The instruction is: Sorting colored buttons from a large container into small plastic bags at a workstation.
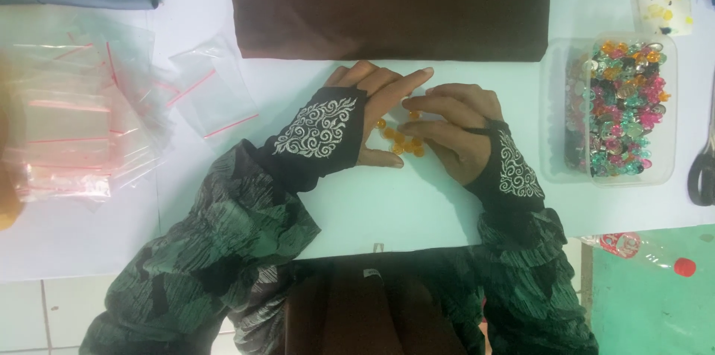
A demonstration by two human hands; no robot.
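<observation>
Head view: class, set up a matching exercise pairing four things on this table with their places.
Things:
1. orange beads
2. clear tub of mixed beads
3. brown cloth
4. zip bags

Places:
A. far edge, middle
B. left side
C. between the left hand and right hand
D. right side

Pairs: 1-C, 2-D, 3-A, 4-B

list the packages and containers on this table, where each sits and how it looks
Zip bags: left side, a loose pile, clear with red seal strips.
Plastic tub: right of the hands, clear, rounded rectangle, full of multicoloured gems.
Bottle: lower right, lying down, clear, red cap.
</observation>
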